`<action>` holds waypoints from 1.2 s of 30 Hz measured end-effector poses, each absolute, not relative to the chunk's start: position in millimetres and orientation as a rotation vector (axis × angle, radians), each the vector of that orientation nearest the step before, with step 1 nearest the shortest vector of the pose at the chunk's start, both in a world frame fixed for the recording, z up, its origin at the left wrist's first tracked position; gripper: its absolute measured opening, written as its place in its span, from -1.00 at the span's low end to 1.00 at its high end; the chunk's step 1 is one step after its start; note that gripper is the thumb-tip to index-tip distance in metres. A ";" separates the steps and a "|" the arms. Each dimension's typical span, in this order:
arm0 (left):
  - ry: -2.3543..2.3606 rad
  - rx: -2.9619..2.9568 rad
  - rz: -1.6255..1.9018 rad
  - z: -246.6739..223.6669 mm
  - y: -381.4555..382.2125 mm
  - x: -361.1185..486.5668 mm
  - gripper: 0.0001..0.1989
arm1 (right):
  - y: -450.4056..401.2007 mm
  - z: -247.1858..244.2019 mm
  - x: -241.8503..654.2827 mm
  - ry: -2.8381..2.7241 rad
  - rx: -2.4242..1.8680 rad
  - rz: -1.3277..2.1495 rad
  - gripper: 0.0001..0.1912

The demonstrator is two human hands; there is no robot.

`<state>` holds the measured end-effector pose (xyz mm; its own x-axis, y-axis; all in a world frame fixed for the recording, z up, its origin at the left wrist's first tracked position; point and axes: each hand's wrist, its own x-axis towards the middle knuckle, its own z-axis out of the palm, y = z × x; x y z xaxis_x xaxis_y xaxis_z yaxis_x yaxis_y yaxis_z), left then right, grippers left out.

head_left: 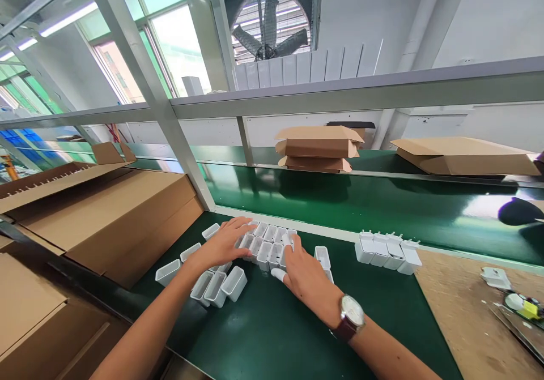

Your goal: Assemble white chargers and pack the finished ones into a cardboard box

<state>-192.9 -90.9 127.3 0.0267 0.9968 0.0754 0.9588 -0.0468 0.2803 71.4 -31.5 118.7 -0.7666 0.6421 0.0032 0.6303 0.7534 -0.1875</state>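
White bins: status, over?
Left hand open at left end of white bins; right hand at right end. Bins in rows, open tops up. Loose bins flank left forearm.

Two hands (225,241) (306,272), one watch (352,310), one big fan (270,20), four closed white boxes (394,255), many open white tubs (234,282) (too hidden by hands to count)

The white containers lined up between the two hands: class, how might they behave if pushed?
The white containers are probably light but fairly stiff, being hollow with thin, straight walls. Packed side by side between the left hand and right hand, they may shift as a group. They could slide easily, as the green surface looks smooth.
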 end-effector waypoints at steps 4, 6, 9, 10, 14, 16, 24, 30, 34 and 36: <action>2.144 2.110 0.600 146.4 -137.1 -206.3 -0.41 | -8.5 124.4 114.1 -2.831 -1.039 0.296 -0.73; 2.070 2.165 0.545 146.0 -163.1 -202.9 -0.40 | 2.9 123.2 140.6 -2.856 -1.002 0.374 -0.68; 2.005 2.239 0.397 129.3 -191.7 -187.6 -0.44 | 11.5 113.4 169.5 -2.931 -0.928 0.569 -0.33; 2.034 2.250 0.377 121.5 -198.0 -182.8 -0.44 | 11.9 108.6 174.9 -2.950 -0.890 0.623 -0.24; 2.226 2.238 0.379 96.6 -215.5 -181.3 -0.24 | 6.1 90.8 182.3 -2.959 -0.811 0.624 -0.32; 2.300 2.208 0.382 91.5 -222.4 -188.1 -0.20 | -0.3 86.7 182.9 -2.914 -0.768 0.584 -0.38; 2.319 2.263 0.479 82.5 -207.8 -170.3 -0.79 | -61.0 89.1 166.7 -2.917 -0.414 0.757 -0.46; 2.512 2.274 0.596 72.0 -179.5 -154.1 -0.79 | -81.2 82.4 109.4 -2.980 -0.268 0.619 -0.57; 2.580 2.246 0.605 65.9 -187.4 -158.8 -0.75 | -83.0 78.4 80.0 -2.939 -0.285 0.518 -0.81; 2.576 2.258 0.636 63.8 -197.2 -160.6 -0.73 | -86.5 76.8 78.2 -2.932 -0.274 0.472 -0.93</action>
<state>-160.6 -197.2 63.8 -0.1263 0.8693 0.4779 0.9918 0.1197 0.0444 78.2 -86.5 76.8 -0.9706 0.2045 0.1270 0.1543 0.9334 -0.3239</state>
